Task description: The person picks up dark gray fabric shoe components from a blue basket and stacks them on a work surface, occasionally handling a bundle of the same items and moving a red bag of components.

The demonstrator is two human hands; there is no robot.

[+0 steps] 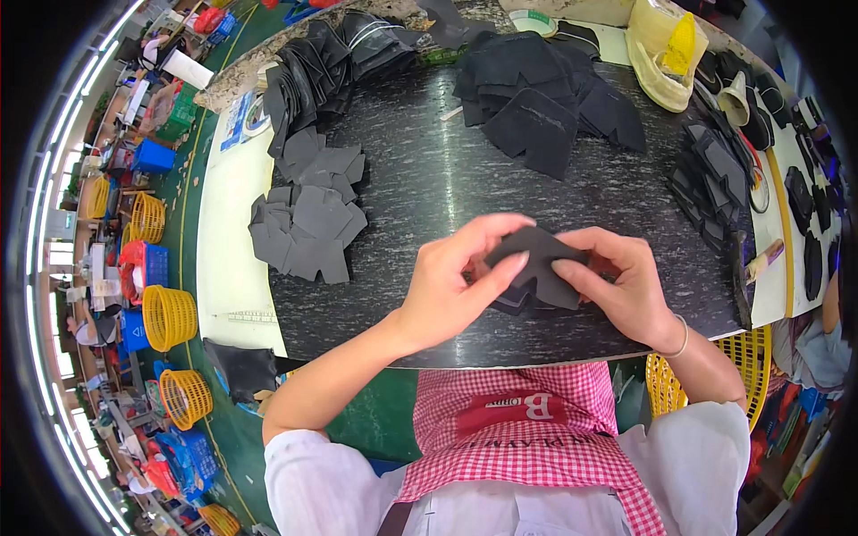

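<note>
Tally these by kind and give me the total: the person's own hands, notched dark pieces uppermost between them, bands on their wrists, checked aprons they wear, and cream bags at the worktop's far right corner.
Own hands (left hand, right hand): 2
Notched dark piece: 1
Wristband: 1
Checked apron: 1
Cream bag: 1
Total: 6

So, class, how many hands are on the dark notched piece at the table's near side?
2: the left hand at the left of the dark notched piece, the right hand at its right. Some fingers are partly hidden.
</note>
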